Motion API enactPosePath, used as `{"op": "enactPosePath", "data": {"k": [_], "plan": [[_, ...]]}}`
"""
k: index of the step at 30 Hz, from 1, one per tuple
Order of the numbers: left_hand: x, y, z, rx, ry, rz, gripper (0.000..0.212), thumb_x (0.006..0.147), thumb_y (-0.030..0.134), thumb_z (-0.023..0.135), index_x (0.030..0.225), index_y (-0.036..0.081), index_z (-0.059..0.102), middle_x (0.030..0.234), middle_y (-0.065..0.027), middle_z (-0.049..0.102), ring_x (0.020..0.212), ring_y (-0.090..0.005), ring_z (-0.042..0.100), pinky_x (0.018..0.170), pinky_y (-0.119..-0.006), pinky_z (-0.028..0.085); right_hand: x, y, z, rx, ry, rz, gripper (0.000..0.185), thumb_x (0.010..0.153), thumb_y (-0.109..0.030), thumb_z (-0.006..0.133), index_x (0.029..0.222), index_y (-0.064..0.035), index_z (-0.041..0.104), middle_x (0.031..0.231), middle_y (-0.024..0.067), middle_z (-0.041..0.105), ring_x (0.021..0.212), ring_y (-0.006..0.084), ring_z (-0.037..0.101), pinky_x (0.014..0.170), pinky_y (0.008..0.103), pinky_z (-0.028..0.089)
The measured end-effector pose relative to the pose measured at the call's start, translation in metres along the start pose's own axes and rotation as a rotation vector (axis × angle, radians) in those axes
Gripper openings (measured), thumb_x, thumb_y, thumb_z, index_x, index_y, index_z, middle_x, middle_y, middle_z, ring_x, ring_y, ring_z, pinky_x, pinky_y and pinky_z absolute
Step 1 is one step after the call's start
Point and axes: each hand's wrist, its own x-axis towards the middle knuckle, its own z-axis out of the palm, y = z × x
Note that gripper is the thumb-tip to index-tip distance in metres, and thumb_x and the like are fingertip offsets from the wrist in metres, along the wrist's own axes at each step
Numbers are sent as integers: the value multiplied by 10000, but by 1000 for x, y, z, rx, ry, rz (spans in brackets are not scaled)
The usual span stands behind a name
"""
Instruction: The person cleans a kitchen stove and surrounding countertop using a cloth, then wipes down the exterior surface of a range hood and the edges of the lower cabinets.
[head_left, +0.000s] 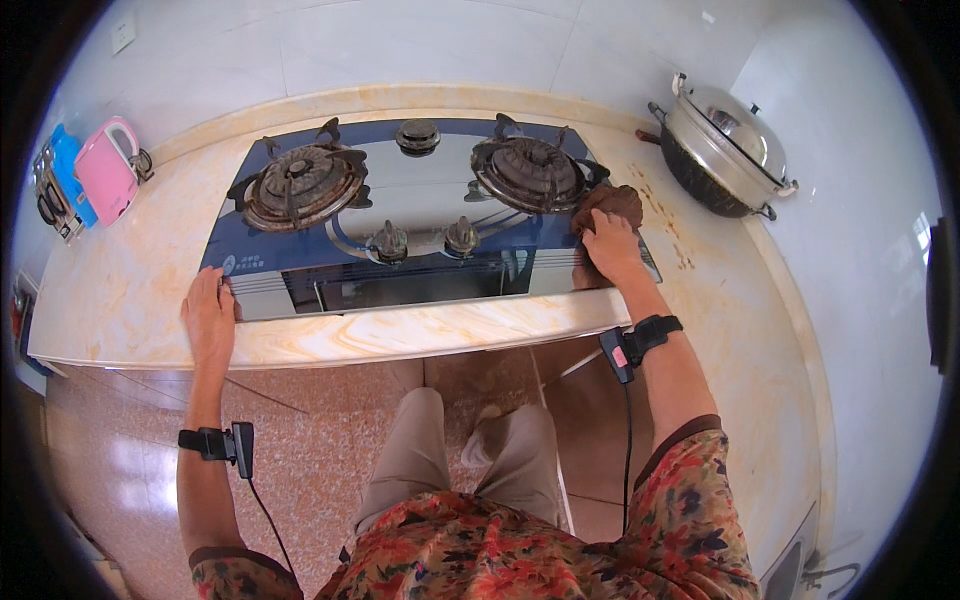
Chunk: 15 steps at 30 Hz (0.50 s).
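A two-burner gas hob (420, 187) with a dark blue glass top is set into the marbled countertop before me. My right hand (613, 244) holds a crumpled brown cloth (611, 208) against the glass at the hob's right side, next to the right burner (531, 171). At the front left corner, my left hand (208, 304) rests on the hob's edge with nothing in it. The left burner (300, 184) looks grimy and stained. Between the burners, near the front, stand two control knobs (389, 241). Farther back is a small round black burner cap (418, 136).
Brown spots (664, 217) mark the countertop (712, 315) right of the hob. A lidded steel steamer pot (724, 127) sits in a black wok (697, 176) at the back right. A pink cutting board (109, 172) and a knife rack (56, 199) stand left. A sink (787, 559) lies lower right.
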Motion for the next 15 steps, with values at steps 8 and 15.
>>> {"op": "enactPosePath", "data": {"k": [8, 15], "plan": [[-2, 2, -1, 13, -1, -7, 259, 852, 123, 473, 1098, 57, 515, 1173, -141, 507, 1119, -290, 448, 936, -423, 321, -32, -58, 1, -96, 122, -334, 304, 788, -157, 500, 1058, -19, 522, 1019, 161, 545, 1040, 341, 489, 842, 440, 426], [0, -3, 3, 32, -6, -11, 267, 854, 139, 472, 1104, 57, 516, 1180, -139, 505, 1125, -286, 445, 946, -423, 313, -81, -135, 4, 75, 196, -461, 290, 799, -112, 469, 1070, -16, 512, 1053, 177, 526, 1064, 357, 464, 891, 451, 376]]}}
